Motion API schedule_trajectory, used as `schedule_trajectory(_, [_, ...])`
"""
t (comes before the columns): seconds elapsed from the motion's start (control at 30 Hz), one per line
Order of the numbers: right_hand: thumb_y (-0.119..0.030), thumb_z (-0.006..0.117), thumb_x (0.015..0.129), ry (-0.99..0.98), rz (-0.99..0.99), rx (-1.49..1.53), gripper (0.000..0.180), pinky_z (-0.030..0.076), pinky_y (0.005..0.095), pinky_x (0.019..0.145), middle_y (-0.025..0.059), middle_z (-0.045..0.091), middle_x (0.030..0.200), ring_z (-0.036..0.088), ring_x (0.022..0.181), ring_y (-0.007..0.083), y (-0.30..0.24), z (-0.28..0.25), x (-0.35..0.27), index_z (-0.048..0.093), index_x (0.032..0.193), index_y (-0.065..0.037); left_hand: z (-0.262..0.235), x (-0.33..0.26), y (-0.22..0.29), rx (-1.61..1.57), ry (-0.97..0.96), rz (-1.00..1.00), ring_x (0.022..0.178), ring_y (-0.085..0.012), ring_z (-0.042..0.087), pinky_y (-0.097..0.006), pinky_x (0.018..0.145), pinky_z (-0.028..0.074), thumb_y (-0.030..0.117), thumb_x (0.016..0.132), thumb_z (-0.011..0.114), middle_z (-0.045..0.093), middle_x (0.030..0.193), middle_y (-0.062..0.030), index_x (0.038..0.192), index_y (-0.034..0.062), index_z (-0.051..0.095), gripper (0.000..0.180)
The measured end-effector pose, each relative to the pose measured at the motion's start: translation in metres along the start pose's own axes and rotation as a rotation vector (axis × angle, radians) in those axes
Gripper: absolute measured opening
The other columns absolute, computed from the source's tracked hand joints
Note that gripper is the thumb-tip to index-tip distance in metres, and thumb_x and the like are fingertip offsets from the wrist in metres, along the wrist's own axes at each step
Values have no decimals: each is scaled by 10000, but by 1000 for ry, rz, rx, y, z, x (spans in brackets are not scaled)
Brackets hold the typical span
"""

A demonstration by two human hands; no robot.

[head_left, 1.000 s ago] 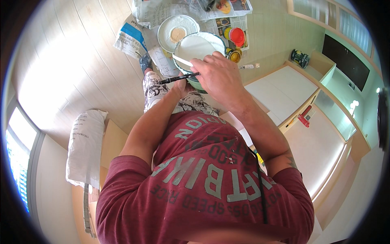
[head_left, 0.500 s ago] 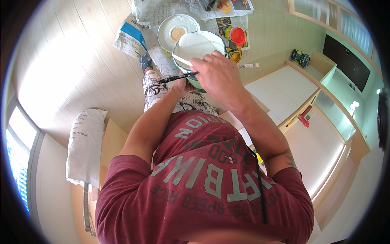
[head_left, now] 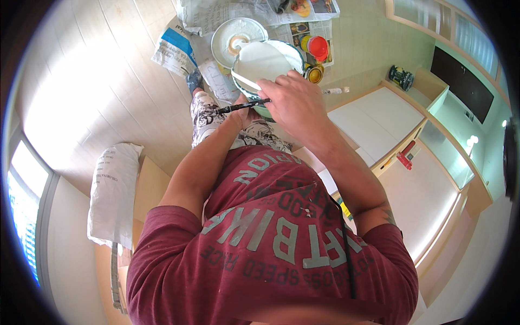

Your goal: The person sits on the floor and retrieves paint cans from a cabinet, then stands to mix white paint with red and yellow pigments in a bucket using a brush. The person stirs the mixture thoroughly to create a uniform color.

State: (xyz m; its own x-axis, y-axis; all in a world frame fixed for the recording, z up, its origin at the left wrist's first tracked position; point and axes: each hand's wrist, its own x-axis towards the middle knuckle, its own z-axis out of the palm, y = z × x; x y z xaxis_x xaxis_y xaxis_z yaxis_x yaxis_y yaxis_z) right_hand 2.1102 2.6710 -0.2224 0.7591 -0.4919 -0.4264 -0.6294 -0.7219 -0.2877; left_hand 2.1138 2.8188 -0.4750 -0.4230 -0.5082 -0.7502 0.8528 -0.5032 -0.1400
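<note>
A bucket of white paint [head_left: 262,64] is tilted away from me above the newspaper-covered floor. My left hand [head_left: 242,112] is closed on its near, lower side; its fingers are partly hidden. At the near right rim, my right hand [head_left: 292,97] is closed, with a dark, white-flecked stick [head_left: 244,105] pointing left from under its fingers. The stick's other end is hidden. A pale curved strip [head_left: 247,77] runs to that hand's fingertips. Beyond the bucket's far lip lies a round white pan [head_left: 219,43], with white paint reaching its tan centre.
Newspaper [head_left: 216,16] covers the floor ahead. Right of the bucket are a red-topped can [head_left: 317,49] and a yellow can [head_left: 313,73]. A paintbrush [head_left: 337,90] lies near the pale cabinet [head_left: 374,116]. A dark can [head_left: 401,78] stands farther right, and a white sack [head_left: 112,195] at left.
White paint now covers part of the pan's tan centre, which showed whole before. Both hands, the stick and the bucket have shifted slightly right.
</note>
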Motion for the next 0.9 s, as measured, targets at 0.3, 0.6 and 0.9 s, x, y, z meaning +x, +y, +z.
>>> schedule_trajectory(0.3, [-147,793,839,98,21,62,147,545,408,711,40,668,783,654,833,261,-2,-26,-20,732,971,-125,-30,17,-16,242,-5,362,1090,-257,727,-406,836,636,664,1056,478,682,1317,-137,1432,58,557,717])
schedule_trajectory(0.6, [-126,799,835,56,158,215,184,524,411,701,55,694,781,638,781,263,25,-61,-48,767,1015,-99,-12,12,-2,324,156,481,1204,-229,667,-387,946,597,591,1108,433,669,1350,-117,1525,81,517,664])
schedule_trajectory(0.9, [-58,814,816,39,219,412,209,535,392,708,69,736,851,659,814,254,50,-41,-75,764,1019,-53,-36,-1,8,474,401,446,1044,-202,720,-357,819,607,413,1130,503,707,1273,-166,1439,-22,596,541])
